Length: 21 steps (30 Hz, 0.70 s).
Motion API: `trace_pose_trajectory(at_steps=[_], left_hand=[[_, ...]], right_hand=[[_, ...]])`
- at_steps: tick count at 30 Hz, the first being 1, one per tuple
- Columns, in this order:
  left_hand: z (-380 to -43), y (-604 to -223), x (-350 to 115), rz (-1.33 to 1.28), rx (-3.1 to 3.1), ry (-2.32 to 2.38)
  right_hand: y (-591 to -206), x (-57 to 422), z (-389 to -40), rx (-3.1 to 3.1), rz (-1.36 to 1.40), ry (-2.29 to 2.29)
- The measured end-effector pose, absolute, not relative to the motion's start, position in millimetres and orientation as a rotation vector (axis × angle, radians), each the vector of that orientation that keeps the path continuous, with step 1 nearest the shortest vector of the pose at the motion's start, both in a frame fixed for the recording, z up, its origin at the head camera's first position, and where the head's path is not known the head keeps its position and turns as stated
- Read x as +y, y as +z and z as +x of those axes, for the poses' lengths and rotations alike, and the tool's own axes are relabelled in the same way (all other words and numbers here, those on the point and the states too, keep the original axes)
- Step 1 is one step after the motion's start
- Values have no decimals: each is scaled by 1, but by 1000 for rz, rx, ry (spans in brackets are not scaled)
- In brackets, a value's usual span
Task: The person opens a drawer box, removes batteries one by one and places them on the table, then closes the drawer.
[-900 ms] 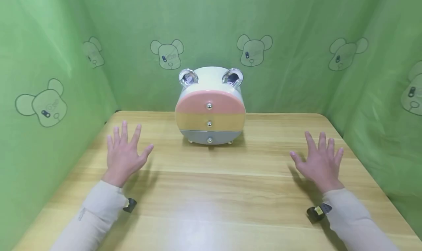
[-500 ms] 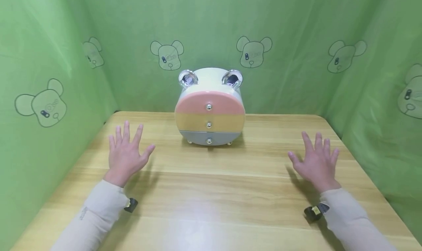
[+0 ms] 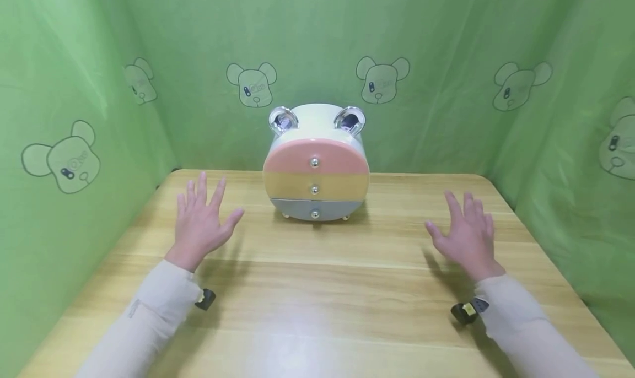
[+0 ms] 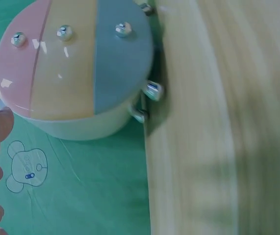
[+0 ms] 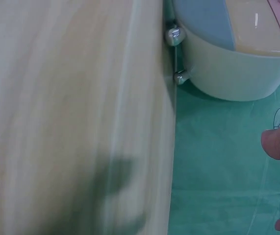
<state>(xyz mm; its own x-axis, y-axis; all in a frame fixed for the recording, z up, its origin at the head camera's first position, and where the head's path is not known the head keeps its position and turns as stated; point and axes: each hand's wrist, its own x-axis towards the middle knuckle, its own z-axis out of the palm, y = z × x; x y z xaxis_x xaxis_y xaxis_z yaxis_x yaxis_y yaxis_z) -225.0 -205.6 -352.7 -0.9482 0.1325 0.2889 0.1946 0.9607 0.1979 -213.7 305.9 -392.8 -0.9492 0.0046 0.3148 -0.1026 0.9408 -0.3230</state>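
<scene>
A small rounded drawer box [image 3: 316, 185] stands on small feet near the back of the table. Its front has a pink drawer [image 3: 292, 156], a yellow drawer [image 3: 288, 185] and a grey-blue drawer [image 3: 292, 208], each with a silver knob and pushed in. Two silver ears sit on its white top. My left hand [image 3: 200, 226], fingers spread, hovers over the table left of the box and holds nothing. Opposite it, on the right, my right hand [image 3: 468, 237] is also empty, its fingers extended. Only parts of each hand show in the wrist views.
The wooden table [image 3: 317, 290] has rounded back corners. Green curtains [image 3: 426, 130] printed with bear heads hang behind it and along both sides. A small black device [image 3: 205, 299] is strapped at the left wrist, another device [image 3: 464, 313] at the right.
My left hand has moved forward and to the right, toward the box. My right hand has shifted left and slightly forward, its fingers drawing closer together. The drawer box stays in place.
</scene>
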Motion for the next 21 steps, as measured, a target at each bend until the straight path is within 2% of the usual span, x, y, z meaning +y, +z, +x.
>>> trace_pose_trajectory(at_steps=[11,21], left_hand=[[-246,-333,-188,-391,-2822,-726],[-260,-312,-176,-460,-2769,-932]], right_hand=[[-370,284,-225,-2683,292,767],[-352,259,-230,-2656,406,836]])
